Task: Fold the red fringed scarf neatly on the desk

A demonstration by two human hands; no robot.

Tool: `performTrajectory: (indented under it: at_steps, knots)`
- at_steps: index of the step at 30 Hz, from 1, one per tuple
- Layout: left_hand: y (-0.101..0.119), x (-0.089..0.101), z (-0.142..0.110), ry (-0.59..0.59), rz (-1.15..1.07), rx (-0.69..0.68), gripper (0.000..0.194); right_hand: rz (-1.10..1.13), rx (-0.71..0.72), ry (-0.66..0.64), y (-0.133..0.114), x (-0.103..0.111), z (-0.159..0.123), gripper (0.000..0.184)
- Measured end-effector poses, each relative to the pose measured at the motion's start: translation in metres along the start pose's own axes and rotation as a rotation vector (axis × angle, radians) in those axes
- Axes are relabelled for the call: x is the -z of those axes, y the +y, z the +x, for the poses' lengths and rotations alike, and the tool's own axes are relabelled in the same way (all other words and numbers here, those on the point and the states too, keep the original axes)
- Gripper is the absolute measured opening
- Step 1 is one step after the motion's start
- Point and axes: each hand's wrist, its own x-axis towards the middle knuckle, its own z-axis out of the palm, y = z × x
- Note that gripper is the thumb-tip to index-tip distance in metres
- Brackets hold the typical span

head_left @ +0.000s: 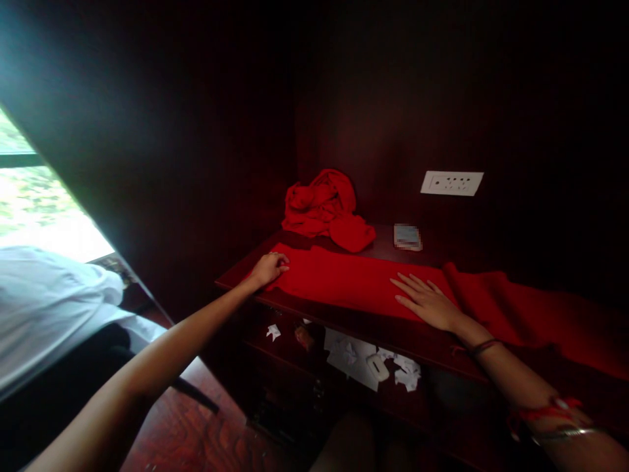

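Note:
A long red cloth (339,278) lies spread along a dark wooden desk top. At its left end, my left hand (268,269) has its fingers curled in on the cloth's edge, thumb close to the fingertips. My right hand (427,303) rests flat on the cloth, fingers spread and holding nothing. Beyond that hand, the fabric runs off to the right with some folds and ripples. Behind the flat stretch, a crumpled heap of red cloth (322,203) sits near the back left corner of the desk.
A phone-like object (407,237), blurred, lies at the back under a white wall socket (452,183). Beneath the desk top, an open shelf holds paper scraps (407,373) and a small white object (377,368). White fabric (44,308) hangs over a dark chair at left.

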Motion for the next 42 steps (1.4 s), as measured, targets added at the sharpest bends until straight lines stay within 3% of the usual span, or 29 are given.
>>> performTrajectory:
  at_steps: [9,13,17,20,25,31,37,42]
  knots:
    - [0.009,0.008,-0.005,0.057,0.177,0.048,0.017,-0.008,0.001,-0.004,-0.001,0.001,0.000,0.058]
    - [-0.010,0.023,-0.008,0.066,0.327,0.158,0.022,-0.011,0.017,0.021,0.002,-0.002,0.001,0.057]
    - [-0.025,0.031,-0.011,-0.023,0.418,0.224,0.025,-0.021,0.021,0.021,0.004,-0.004,0.002,0.056]
    - [-0.017,0.029,-0.005,-0.046,0.377,0.247,0.027,-0.016,0.017,0.018,0.004,-0.004,0.001,0.057]
    - [-0.003,0.019,0.023,-0.018,0.165,0.141,0.035,-0.012,0.019,0.008,0.002,-0.001,0.000,0.058]
    - [-0.033,0.031,0.039,-0.070,0.123,0.312,0.031,-0.018,0.018,0.005,0.002,-0.001,0.000,0.059]
    - [-0.045,0.039,0.036,-0.241,0.071,0.370,0.021,-0.023,0.030,0.039,0.003,-0.004,0.001,0.056]
    - [-0.051,0.037,0.044,-0.158,0.030,0.468,0.022,-0.033,0.020,0.034,0.003,-0.003,0.000,0.054]
